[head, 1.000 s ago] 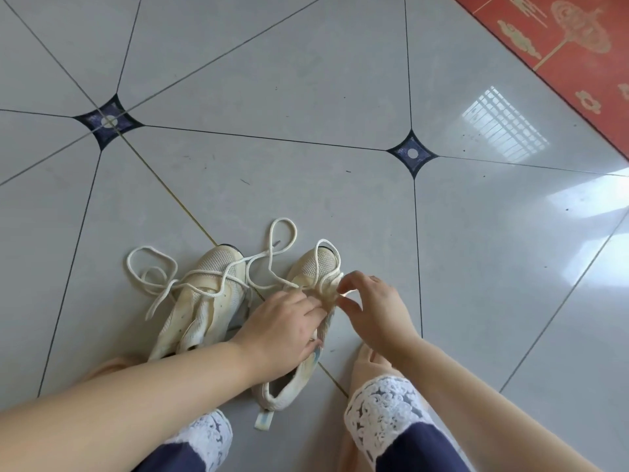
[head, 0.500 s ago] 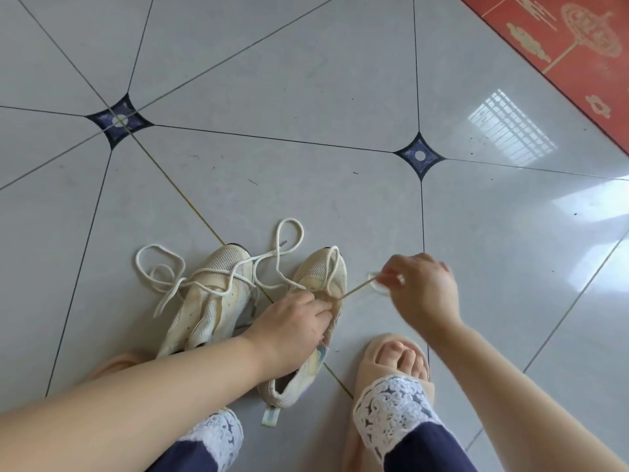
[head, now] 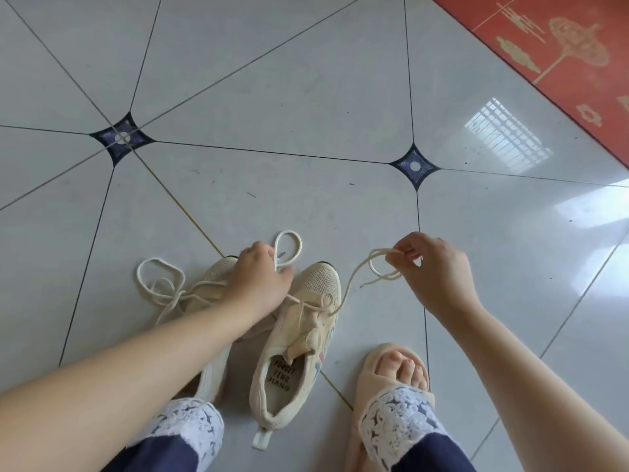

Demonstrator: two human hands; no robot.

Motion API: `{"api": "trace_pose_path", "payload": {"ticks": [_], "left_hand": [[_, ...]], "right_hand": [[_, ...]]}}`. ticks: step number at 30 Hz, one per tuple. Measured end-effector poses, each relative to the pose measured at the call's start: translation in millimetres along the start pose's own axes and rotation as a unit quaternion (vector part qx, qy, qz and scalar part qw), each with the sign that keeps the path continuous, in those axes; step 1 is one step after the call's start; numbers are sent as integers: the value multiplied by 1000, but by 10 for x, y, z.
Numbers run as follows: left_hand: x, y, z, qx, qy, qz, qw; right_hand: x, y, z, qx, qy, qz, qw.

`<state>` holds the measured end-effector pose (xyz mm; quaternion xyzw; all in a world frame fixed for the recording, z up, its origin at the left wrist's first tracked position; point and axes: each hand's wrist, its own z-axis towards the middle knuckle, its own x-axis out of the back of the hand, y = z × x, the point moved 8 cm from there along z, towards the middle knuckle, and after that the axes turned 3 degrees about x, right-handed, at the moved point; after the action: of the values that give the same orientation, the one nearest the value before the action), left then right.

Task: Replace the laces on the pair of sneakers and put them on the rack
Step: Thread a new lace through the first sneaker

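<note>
Lace (head: pixel 383 251) pinched in right hand (head: pixel 439 267); left hand (head: pixel 258 281) grips loop (head: pixel 288 232) — forearm (head: pixel 163 349) half-hides sneaker (head: pixel 218 271).

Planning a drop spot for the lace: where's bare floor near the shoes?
Free: the tile beyond both shoes up to the red mat, and the tile right of the right hand holding the lace. Crowded: lace loops left of the left shoe; narrow gap between right shoe and sandalled foot.

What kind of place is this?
Probably the inside of a home, maybe near the door: a shiny tiled floor, a red patterned mat at its edge, and a person in a slipper working on sneakers.
</note>
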<state>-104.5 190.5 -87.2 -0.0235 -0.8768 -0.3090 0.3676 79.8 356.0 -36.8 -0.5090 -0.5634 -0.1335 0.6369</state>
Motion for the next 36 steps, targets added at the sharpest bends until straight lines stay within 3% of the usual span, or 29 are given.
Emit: {"api": "trace_pose_path", "payload": {"ticks": [1, 3, 7, 9, 11, 15, 19, 24, 30, 36], "left_hand": [[-71, -94, 70, 76, -45, 16, 996], [-271, -148, 127, 141, -130, -76, 978], [-479, -100, 46, 254, -202, -344, 881], [-485, -3, 50, 270, -217, -424, 837], [-406, 195, 58, 247, -244, -448, 824], [36, 771, 179, 117, -246, -403, 873], [479, 1271, 183, -4, -216, -331, 918], [877, 1701, -77, -93, -193, -303, 929], [1343, 2181, -445, -158, -169, -336, 913], [1418, 2185, -643, -177, -169, -309, 919]], "right_hand": [[-1, -22, 1, 3, -5, 6, 1000], [17, -40, 17, 0, -6, 20, 1000], [18, -84, 49, -8, -8, 44, 999], [-2, -121, 62, -5, -22, 48, 999], [-3, -154, 96, -6, -36, 52, 998], [54, -256, 203, -10, -61, 99, 993], [127, -374, 288, -54, -92, 237, 966], [514, -628, 365, -77, -97, 339, 933], [1138, -1064, 391, -82, -69, 472, 875], [1616, -1315, 434, -79, -27, 484, 871]]}}
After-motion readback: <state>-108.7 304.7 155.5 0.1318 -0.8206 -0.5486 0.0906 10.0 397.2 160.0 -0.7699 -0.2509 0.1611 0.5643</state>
